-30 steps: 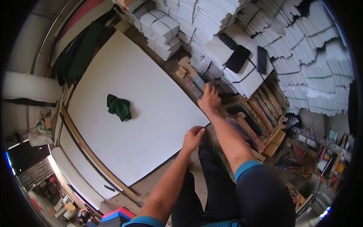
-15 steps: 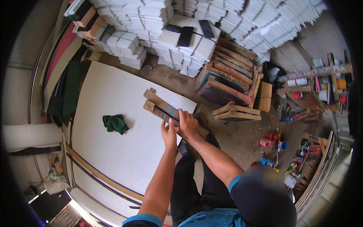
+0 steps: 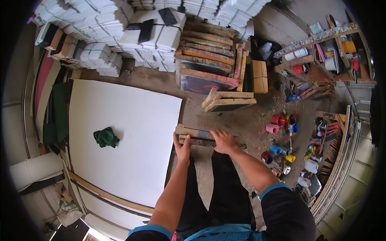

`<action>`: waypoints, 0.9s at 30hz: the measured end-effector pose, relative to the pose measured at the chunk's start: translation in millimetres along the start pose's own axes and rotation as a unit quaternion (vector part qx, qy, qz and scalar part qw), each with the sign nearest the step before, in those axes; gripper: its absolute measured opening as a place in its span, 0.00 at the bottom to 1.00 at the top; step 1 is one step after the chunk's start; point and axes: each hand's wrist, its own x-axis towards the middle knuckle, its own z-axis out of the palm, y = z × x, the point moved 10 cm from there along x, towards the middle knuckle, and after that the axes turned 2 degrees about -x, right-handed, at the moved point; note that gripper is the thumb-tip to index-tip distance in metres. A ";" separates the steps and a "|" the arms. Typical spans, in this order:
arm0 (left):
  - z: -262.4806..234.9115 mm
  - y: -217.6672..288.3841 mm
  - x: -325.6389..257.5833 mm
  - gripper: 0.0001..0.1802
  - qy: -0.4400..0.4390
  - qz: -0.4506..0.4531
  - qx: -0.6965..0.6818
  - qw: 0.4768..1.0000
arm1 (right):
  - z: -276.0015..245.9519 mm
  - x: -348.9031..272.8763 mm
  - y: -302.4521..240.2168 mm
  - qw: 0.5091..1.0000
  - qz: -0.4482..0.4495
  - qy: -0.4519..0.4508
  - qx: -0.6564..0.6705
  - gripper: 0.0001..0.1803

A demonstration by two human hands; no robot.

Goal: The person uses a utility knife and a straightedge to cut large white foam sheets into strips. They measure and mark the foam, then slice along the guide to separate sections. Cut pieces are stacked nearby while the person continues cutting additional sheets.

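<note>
The left hand (image 3: 183, 148) and right hand (image 3: 223, 140) each gripped a wooden frame (image 3: 197, 134) lying on the dirt floor (image 3: 249, 120) just beside the white board (image 3: 132, 132), one at each end, apparently to keep it level. The hands covered part of it. A green cloth (image 3: 105, 137) lay on the board.

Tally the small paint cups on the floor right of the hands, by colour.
Paint cups on the floor, as far as the head view shows:
Red cups: 2
Pink cup: 1
Blue cups: 2
Yellow cup: 1
Total: 6
More may sit hidden in the clutter there. Both hands, left hand and right hand, rest on a wooden frame.
</note>
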 end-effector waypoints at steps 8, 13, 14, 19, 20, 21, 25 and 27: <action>104.5 -111.6 80.4 0.48 -0.038 0.060 0.141 0.987 | 19.6 -3.6 156.5 0.998 -0.046 -0.016 -0.029 0.42; 156.7 -138.4 106.0 0.44 -0.016 0.081 0.117 0.990 | 29.6 11.9 221.4 0.997 -0.075 0.003 -0.033 0.43; 167.8 -138.6 103.5 0.43 -0.011 0.058 0.118 0.991 | 29.0 13.0 233.6 0.997 -0.070 -0.009 -0.043 0.44; 191.5 -126.0 107.9 0.40 0.036 0.129 0.187 0.973 | 19.2 28.0 262.4 0.995 -0.103 0.009 -0.006 0.46; 198.5 -118.0 102.0 0.40 0.043 0.123 0.191 0.973 | 18.9 27.8 263.9 0.995 -0.099 0.004 0.000 0.46; 200.6 -114.9 101.7 0.40 0.044 0.125 0.191 0.973 | 16.8 31.2 264.2 0.995 -0.099 0.001 0.005 0.46; 204.4 -106.3 105.1 0.40 0.036 0.127 0.201 0.971 | 6.3 34.8 268.9 0.996 -0.089 0.001 0.003 0.48; 208.0 -104.0 108.5 0.41 0.034 0.131 0.199 0.971 | -3.3 39.8 271.4 0.996 -0.095 -0.001 0.004 0.48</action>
